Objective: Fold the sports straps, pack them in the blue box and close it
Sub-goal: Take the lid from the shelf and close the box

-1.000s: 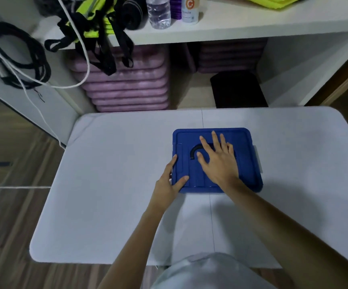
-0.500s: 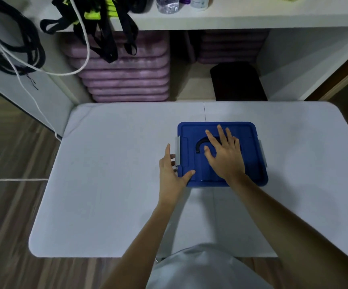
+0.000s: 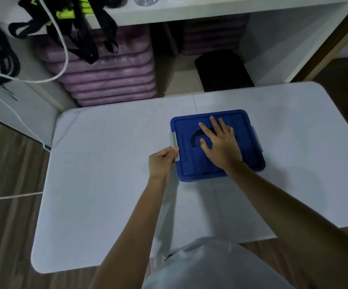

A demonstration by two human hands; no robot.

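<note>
Blue box (image 3: 246, 163) sits on the white table (image 3: 106, 163), a little right of the table's centre seam, lid on and lying flat over the body. Black carry handle (image 3: 195, 137) folded down into the recess of the lid.

My right hand (image 3: 221, 147) lies flat on the lid, palm down, fingers straight and slightly spread, fingertips pointing away from me; the index finger crosses the far end of the handle. It holds nothing, only presses.

My left hand (image 3: 161, 161) is at the box's left side, fingers curled. Thumb and fingers pinch the near end of the grey side latch (image 3: 174, 142), which stands along the left edge of the lid. Whether that latch is snapped down I cannot tell. A second grey latch (image 3: 256, 138) shows on the right edge, untouched.

Straps inside the box: not visible with the lid on.

Beyond the table: a white shelf (image 3: 210, 9) with black and yellow-green straps (image 3: 81, 34) hanging off its edge, a stack of purple mats (image 3: 110, 80) beneath, a white cord (image 3: 62, 59) looping down at left.
</note>
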